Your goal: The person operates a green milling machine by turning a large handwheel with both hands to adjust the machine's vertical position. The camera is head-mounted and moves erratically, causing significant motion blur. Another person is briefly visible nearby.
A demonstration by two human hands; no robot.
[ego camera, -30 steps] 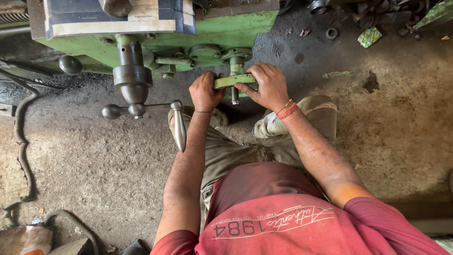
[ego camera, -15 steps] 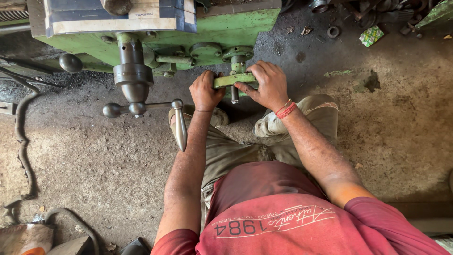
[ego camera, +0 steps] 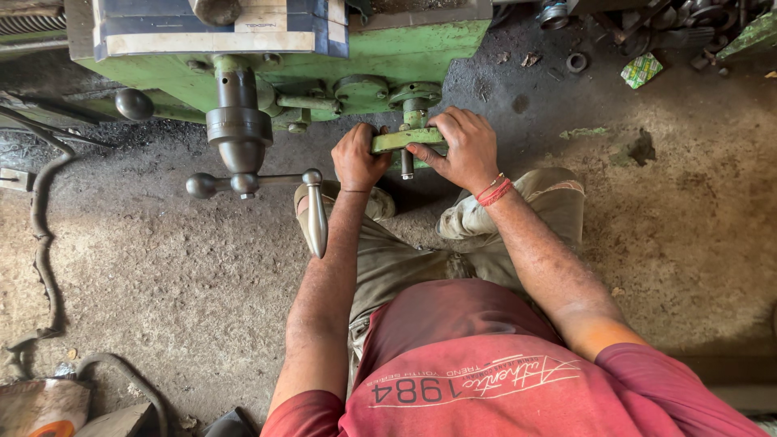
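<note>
A big green machine [ego camera: 388,48] stands on a dirty concrete floor [ego camera: 146,275], and the person faces it from above, knees close to its front. From the machine's front a thick steel spindle [ego camera: 239,129] comes down, carrying a cross of ball-ended handles [ego camera: 251,184] with one long tapered grip [ego camera: 316,214] pointing toward the person. To its right, a short green lever [ego camera: 405,139] sits crosswise on a small steel pin [ego camera: 407,162] under a round green boss. The left hand [ego camera: 358,158] is wrapped tight around the lever's left end; the right hand [ego camera: 463,150], with a red thread at the wrist, is closed over its right end, fingers [ego camera: 429,151] curled under. To work the lever well, I judge both hands should push evenly, wrists straight, clear of the pin.
</note>
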